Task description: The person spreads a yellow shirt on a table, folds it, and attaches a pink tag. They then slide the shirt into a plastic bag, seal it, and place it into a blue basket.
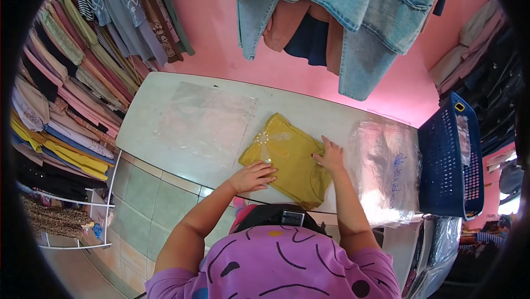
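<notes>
A folded mustard-yellow garment [295,163] lies on the white table [143,117] in front of me, with a pale flower decoration on its left part. My left hand [254,177] rests at the garment's lower left edge, fingers stretched out flat. On the garment's right side lies my right hand [329,155], its fingers spread and touching the cloth. Neither hand grips anything. Left of the garment, a clear plastic bag [207,119] is spread flat on the table.
A stack of clear plastic packaging [383,172] with blue writing lies on the right, beside a blue perforated basket [450,161]. Denim clothes [353,6] hang above the table's far side. Racks of garments [83,61] stand on the left; more dark clothes [486,89] hang right.
</notes>
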A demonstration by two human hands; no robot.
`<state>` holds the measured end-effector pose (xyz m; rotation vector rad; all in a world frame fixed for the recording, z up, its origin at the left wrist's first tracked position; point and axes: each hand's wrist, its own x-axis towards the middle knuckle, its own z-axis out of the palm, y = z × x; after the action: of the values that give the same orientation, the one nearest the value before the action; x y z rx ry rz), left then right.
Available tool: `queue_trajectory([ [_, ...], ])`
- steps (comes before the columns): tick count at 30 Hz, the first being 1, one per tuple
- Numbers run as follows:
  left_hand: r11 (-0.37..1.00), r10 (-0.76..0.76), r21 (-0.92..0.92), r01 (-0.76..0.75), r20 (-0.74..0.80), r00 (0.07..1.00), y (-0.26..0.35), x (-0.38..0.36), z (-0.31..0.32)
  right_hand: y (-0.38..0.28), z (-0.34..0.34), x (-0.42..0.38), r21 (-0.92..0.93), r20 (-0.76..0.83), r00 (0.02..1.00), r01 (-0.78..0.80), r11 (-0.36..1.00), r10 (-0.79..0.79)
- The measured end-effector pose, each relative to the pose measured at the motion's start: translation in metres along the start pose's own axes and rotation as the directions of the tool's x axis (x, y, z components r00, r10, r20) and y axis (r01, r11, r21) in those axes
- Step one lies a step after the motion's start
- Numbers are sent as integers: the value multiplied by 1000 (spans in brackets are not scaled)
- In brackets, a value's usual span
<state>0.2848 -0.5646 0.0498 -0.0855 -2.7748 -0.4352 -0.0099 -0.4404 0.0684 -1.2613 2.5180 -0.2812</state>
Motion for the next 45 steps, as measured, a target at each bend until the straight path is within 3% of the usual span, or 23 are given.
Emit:
queue_trajectory([
  [2, 995, 96, -47, -93, 65, 993, -10, 7, 9, 0, -2, 15, 115, 29, 999, 26, 993, -29],
  [3, 994, 100, -47, -98, 49, 994, -11, 8, 10, 0, 0, 22, 220, 57, 997, 35, 975, -49],
  [7, 998, 54, -28, -52, 51, 997, -11, 10, 14, 1, 4, 31, 285, 137, 983, 80, 955, -123],
  [9, 998, 45, 33, -45, -11, 999, -10, 8, 18, -2, 4, 34, 346, 281, 940, 88, 934, -192],
  [13, 993, 49, 116, -38, -94, 994, -9, 10, 24, -7, 8, 27, 347, 185, 943, 200, 916, -276],
  [15, 995, 25, 104, -13, -111, 994, -9, 12, 27, -21, 0, 18, 171, 116, 940, 298, 939, -319],
  [19, 991, -67, 108, 80, -127, 990, -9, 20, 34, -51, -27, -13, 43, 148, 968, 197, 979, -201],
  [21, 992, -74, 93, 89, -154, 985, -11, 27, 33, -40, -11, -10, 34, 27, 853, 521, 853, -522],
  [25, 983, -143, 89, 159, -168, 975, -7, 36, 32, -48, -4, -19, -36, 130, 831, 549, 835, -541],
  [27, 976, -173, 104, 190, -155, 973, -6, 39, 32, -83, -28, -44, -153, 341, 875, 412, 898, -344],
  [28, 970, -201, 111, 216, -133, 971, -6, 41, 31, -88, -23, -50, -155, 336, 871, 425, 892, -357],
  [29, 967, -206, 122, 224, -141, 968, -5, 43, 29, -91, -15, -58, -256, 266, 883, 451, 855, -386],
  [30, 959, -248, 131, 252, -52, 967, -4, 45, 28, -92, -7, -65, -355, 197, 886, 463, 812, -419],
  [31, 950, -285, 144, 278, 35, 958, -4, 47, 25, -91, 5, -65, -394, 223, 904, 425, 815, -364],
  [34, 970, -202, 109, 215, -120, 972, -8, 48, 24, -80, 38, -61, -367, 56, 935, 345, 864, -349],
  [35, 976, -213, 47, 213, 6, 977, -11, 45, 21, -80, 40, -62, -330, 16, 943, 319, 888, -333],
  [36, 976, -214, 53, 213, 15, 977, -11, 44, 10, -77, 45, -60, -321, 14, 942, 321, 891, -334],
  [38, 987, -108, 86, 139, -293, 950, -9, 39, -9, -69, 53, -59, -373, -52, 934, 310, 874, -354],
  [39, 977, -204, 8, 211, -221, 954, -21, 25, -5, -70, 46, -61, -364, -96, 921, 320, 875, -377],
  [40, 978, -205, 0, 210, -216, 955, -30, 11, 1, -70, 37, -65, -362, -90, 925, 315, 877, -369],
  [42, 773, -585, 36, 633, -343, 735, -44, -10, 3, -70, 24, -69, -168, 42, 969, 246, 955, -243],
  [43, 776, -585, 29, 631, -343, 735, -52, -23, 3, -66, 24, -72, -148, -1, 966, 256, 955, -260],
  [45, 593, -754, 203, 779, -198, 626, -68, -58, 2, -75, 17, -84, -134, 17, 986, 169, 977, -168],
])
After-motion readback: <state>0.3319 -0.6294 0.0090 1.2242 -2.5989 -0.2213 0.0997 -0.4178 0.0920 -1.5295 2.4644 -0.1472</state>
